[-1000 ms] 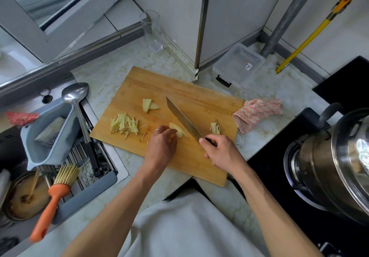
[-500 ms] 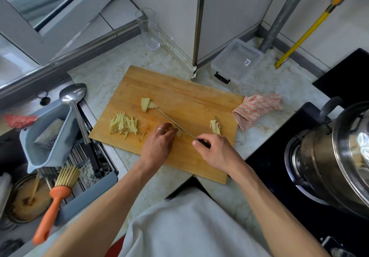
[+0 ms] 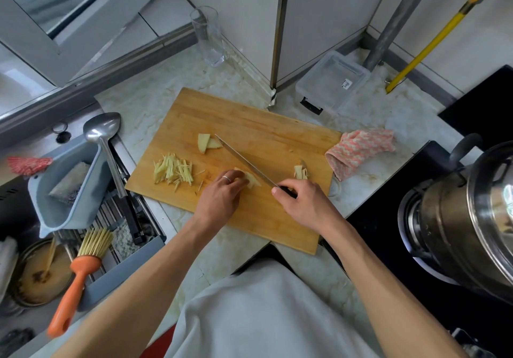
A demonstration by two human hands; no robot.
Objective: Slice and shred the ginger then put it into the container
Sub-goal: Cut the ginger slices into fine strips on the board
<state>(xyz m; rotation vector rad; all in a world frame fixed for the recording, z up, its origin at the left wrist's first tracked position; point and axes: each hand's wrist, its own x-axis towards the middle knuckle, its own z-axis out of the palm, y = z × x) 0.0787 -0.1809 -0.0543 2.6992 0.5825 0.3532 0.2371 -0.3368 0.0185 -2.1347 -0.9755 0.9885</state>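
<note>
I stand at a kitchen counter, looking down at a wooden cutting board [image 3: 249, 124]. My right hand [image 3: 305, 205] is clenched around the dark handle of a long knife [image 3: 244, 163], whose blade runs away from me toward the far left. A second ago the blade was raised and tilted, its broad side showing; now it has come down edge-on, thin as a line, just beside my left hand. I judge a shredding stroke has landed or is about to.

My left hand [image 3: 222, 199] holds down a stack of ginger slices [image 3: 251, 181], fingers curled over it, with the slices poking out toward the blade. A ring sits on one finger.

The rest of the ginger is spread over the board. A pile of fine shreds [image 3: 173, 171] lies to the left, well apart from my hands. Two flat uncut slices [image 3: 206, 143] rest near the knife tip. A small trimmed piece [image 3: 300, 172] sits to the right, near the board's edge.

The clear plastic container [image 3: 331, 82] waits beyond the board's far right corner, and I see no ginger in it. So the task looks roughly midway: some ginger shredded, some slices still to cut, nothing moved yet.

A pink cloth [image 3: 361, 149] lies to the right of the board, and a steel pot [image 3: 466, 218] stands on the stove further right.
</note>
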